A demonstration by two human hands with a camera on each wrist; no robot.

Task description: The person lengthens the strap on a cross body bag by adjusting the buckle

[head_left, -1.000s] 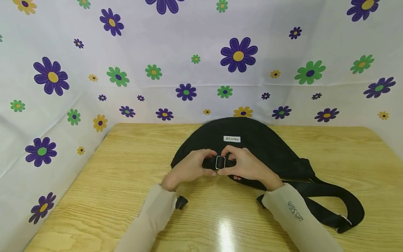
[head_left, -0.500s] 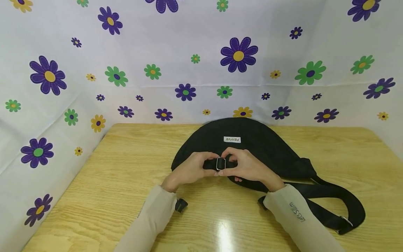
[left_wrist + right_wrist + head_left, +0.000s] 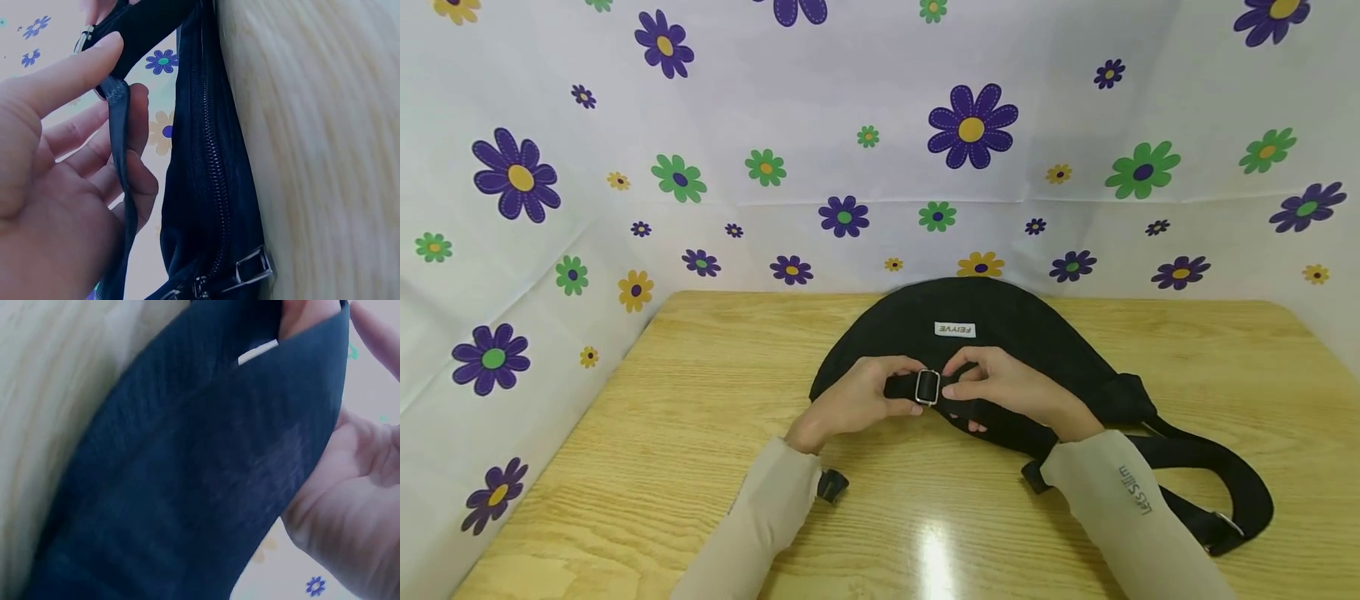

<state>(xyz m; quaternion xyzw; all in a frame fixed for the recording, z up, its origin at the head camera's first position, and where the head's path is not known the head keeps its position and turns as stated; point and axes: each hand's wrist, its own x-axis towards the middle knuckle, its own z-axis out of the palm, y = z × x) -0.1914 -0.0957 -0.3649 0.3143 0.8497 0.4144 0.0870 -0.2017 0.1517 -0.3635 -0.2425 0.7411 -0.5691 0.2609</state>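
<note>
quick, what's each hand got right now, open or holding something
Left hand: holding the black strap, thumb and fingers beside the metal buckle.
Right hand: holding the strap on the buckle's other side.

Flowered cloth (image 3: 880,171) behind wooden table (image 3: 715,375)

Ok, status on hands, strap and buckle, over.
Left hand pinches strap beside buckle. Right hand holds strap on buckle's other side. Bag lies behind; nothing visibly blocking.

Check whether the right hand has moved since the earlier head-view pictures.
Yes, rightward: the right hand now sits farther to the right of the white FEIYVE label than a second ago.
</note>
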